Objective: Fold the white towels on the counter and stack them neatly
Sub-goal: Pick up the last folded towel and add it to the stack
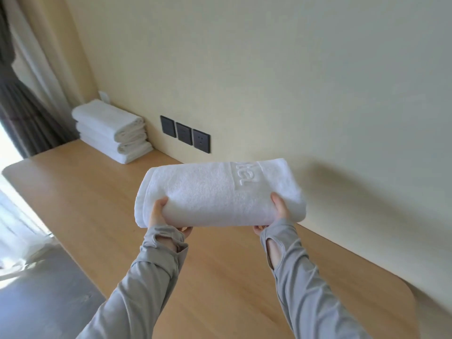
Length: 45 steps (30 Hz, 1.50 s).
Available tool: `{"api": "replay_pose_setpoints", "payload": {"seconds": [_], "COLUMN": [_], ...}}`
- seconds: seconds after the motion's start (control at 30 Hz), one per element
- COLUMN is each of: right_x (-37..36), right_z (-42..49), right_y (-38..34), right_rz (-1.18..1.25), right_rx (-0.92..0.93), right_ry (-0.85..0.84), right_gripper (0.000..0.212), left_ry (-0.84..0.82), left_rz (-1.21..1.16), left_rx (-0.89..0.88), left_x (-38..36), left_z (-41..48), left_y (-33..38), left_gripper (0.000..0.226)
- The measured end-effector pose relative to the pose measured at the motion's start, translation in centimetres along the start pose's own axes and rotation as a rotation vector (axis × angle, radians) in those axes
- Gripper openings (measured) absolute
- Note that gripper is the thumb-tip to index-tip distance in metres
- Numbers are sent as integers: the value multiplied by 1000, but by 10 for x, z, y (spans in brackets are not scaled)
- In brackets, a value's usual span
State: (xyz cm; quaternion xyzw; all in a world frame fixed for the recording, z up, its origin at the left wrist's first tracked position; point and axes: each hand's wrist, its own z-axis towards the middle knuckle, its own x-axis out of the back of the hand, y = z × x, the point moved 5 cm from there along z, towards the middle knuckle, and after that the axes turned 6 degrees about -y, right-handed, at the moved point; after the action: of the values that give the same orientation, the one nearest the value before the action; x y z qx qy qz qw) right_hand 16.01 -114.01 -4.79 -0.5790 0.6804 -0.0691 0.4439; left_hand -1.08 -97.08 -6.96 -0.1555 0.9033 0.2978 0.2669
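As left hand (161, 214) and right hand (278, 209) grip it — 1 folded towel (215, 192), embossed "tel".

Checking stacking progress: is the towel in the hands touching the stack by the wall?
Apart. The head view shows bare counter between the held towel and the stack.

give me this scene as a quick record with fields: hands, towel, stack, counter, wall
held item: folded white towel, raised lettering on top, held off the counter
left hand: left hand grips the towel's left end, thumb on top
right hand: right hand grips its right end, thumb on top
stack: stack of folded towels, far left, by the wall
surface: wooden counter
wall: three dark socket plates
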Motion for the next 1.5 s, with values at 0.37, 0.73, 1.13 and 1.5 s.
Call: {"api": "replay_pose_setpoints", "payload": {"seconds": [0.37,0.73,1.13,1.5], "right_x": [-163,-351,-464,-561], "right_z": [-45,-53,18,125], "right_y": [90,243,348,376], "right_rz": [-101,-111,-96,116], "right_rx": [23,-75,-202,-198], "right_ry": [-147,-267,-251,-196], "right_gripper": [53,74,72,54], "left_ry": [-14,-27,44,60], "left_rz": [-140,-189,-245,-95], "left_rx": [-122,-359,-329,-356], "left_x": [61,142,187,112], "left_z": [-9,13,114,248], "left_y": [168,384,493,602], "left_gripper": [53,54,51,57]}}
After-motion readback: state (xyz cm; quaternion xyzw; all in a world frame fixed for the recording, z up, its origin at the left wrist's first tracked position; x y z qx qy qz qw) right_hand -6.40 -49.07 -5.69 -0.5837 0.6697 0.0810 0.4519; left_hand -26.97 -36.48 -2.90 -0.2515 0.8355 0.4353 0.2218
